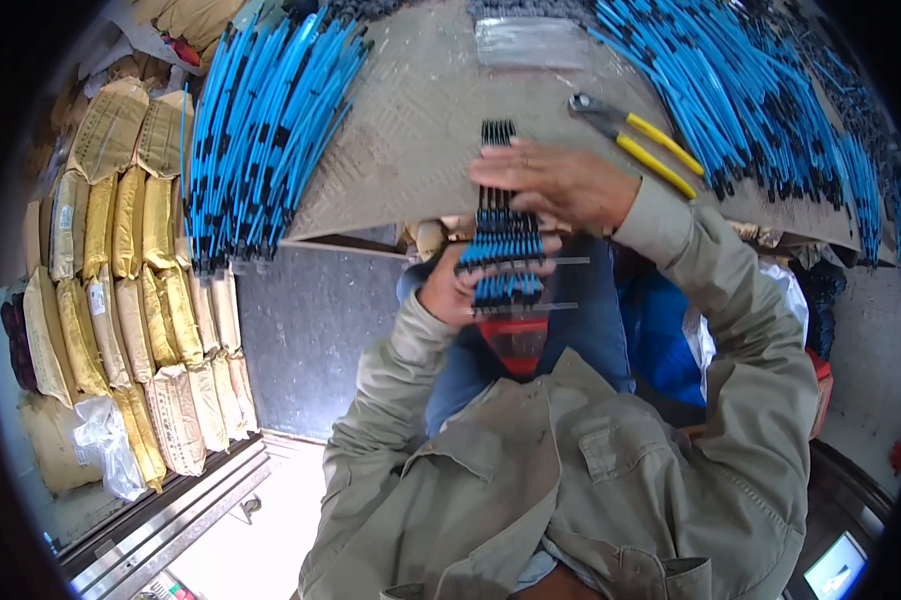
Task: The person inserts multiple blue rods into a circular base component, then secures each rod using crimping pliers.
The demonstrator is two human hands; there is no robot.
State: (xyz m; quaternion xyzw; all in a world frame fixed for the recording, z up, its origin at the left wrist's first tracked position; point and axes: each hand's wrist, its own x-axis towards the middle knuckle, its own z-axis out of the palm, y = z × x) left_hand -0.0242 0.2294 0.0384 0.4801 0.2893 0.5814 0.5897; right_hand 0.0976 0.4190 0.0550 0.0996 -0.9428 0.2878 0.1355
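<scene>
My left hand (448, 285) is closed around a flat row of blue-and-black rods (510, 255), held above my lap near the table's front edge. The blue parts of the rods lie toward me; their black ends point away. Clear strips or ends stick out at the lower right of the row. Across the black part rests my right hand (560, 185), its fingers pressed together over the rods and its thumb side partly hidden. Motion slightly blurs both hands. Just beyond the right hand, pliers with yellow handles (650, 150) lie on the table (410, 110).
Piles of similar blue rods lie at the table's left (270, 130) and right (740, 90). A clear plastic packet (532, 42) is at the far middle. Stacked paper-wrapped packages (130, 280) stand on the left. Something red (513, 345) sits between my legs.
</scene>
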